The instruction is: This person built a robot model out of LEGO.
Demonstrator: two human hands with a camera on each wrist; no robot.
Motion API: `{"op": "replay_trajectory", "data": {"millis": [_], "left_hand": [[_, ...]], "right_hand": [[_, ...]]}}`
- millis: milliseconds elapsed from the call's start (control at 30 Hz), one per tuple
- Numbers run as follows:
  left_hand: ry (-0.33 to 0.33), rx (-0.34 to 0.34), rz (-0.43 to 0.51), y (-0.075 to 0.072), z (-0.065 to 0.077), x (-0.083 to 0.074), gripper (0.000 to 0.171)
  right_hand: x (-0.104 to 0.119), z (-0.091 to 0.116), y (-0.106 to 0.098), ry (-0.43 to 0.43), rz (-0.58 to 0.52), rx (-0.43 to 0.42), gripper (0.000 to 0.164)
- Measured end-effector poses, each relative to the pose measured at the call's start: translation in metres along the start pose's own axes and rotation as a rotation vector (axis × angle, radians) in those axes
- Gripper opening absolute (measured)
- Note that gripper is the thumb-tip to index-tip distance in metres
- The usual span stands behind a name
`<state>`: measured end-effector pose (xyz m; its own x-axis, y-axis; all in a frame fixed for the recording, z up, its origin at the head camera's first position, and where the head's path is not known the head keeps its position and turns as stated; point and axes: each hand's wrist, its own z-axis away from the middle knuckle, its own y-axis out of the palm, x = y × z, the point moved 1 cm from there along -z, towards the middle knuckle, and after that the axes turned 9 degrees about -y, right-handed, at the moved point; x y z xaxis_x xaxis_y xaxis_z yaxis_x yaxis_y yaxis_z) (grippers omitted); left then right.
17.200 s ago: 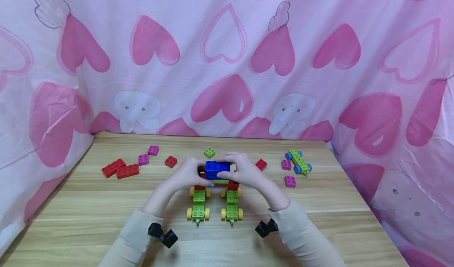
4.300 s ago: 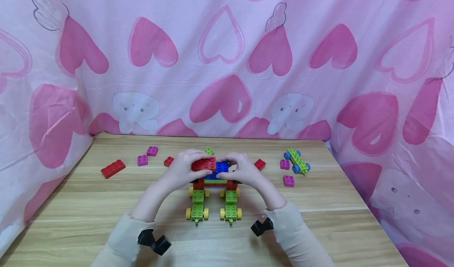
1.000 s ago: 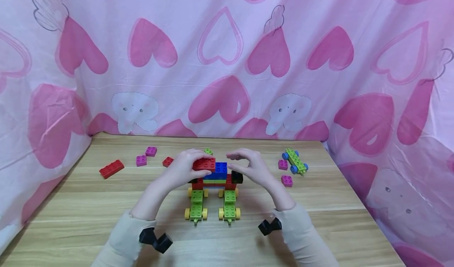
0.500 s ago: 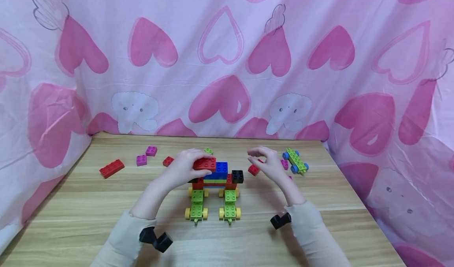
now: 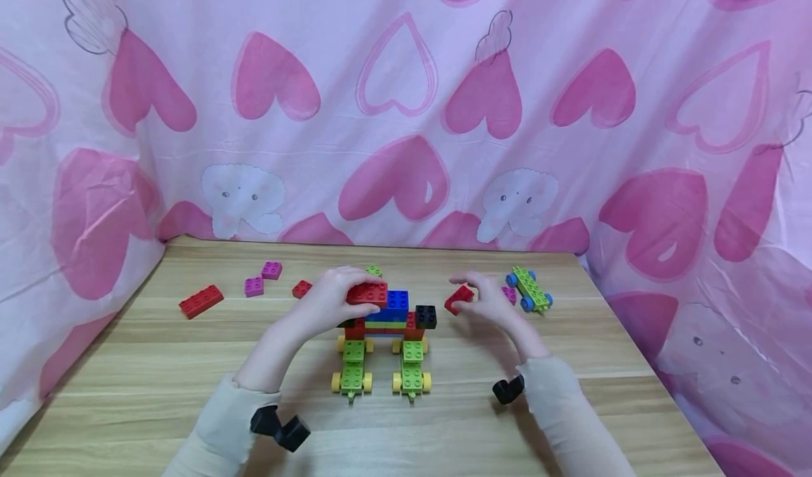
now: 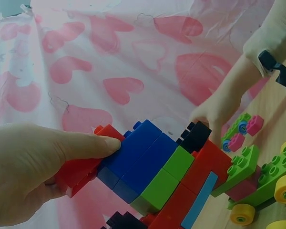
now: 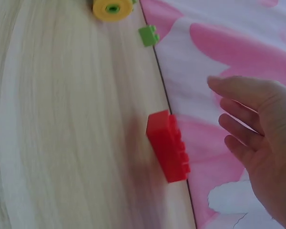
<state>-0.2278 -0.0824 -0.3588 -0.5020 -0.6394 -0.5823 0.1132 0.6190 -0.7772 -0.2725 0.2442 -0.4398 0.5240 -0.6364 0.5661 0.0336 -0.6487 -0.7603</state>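
Observation:
My left hand (image 5: 325, 301) grips a red brick (image 5: 371, 293) between thumb and fingers, at the top left of the blue bricks (image 5: 397, 304). Those sit on the brick figure, above green and red layers, a black brick (image 5: 426, 316) sticking out at its right. Two green wheeled bases (image 5: 412, 373) with yellow wheels form its legs. In the left wrist view the thumb presses along the red brick (image 6: 80, 172) beside the blue. My right hand (image 5: 490, 302) reaches over another red brick (image 5: 458, 299), its fingers spread apart. The right wrist view shows that brick (image 7: 168, 147) a little away from the fingertips.
Further left on the wooden table (image 5: 190, 364) lie a long red brick (image 5: 201, 301), two pink bricks (image 5: 254, 286) and a small red brick (image 5: 301, 289). A green brick (image 5: 373, 270) is behind the figure. A green car base (image 5: 529, 288) with blue wheels stands right, beside a pink brick (image 5: 509, 294).
My right hand has left the figure and moved right to the loose red brick. My left hand stays on its red brick, which it brought from the left side earlier.

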Motion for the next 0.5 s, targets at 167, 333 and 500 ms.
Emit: {"op": "replay_trajectory", "data": {"millis": [167,333,500], "left_hand": [[0.004,0.001,-0.004,0.0,0.0,0.0,0.039],[-0.005,0.005,-0.007,0.0,0.0,-0.001,0.039],[-0.016,0.007,-0.009,0.0,0.0,-0.002,0.04]], "right_hand": [[-0.01,0.0,0.002,0.064,-0.023,0.114,0.057],[-0.018,0.0,0.004,0.122,-0.032,0.202,0.063],[-0.027,0.0,0.005,0.123,-0.01,0.254,0.067]]}}
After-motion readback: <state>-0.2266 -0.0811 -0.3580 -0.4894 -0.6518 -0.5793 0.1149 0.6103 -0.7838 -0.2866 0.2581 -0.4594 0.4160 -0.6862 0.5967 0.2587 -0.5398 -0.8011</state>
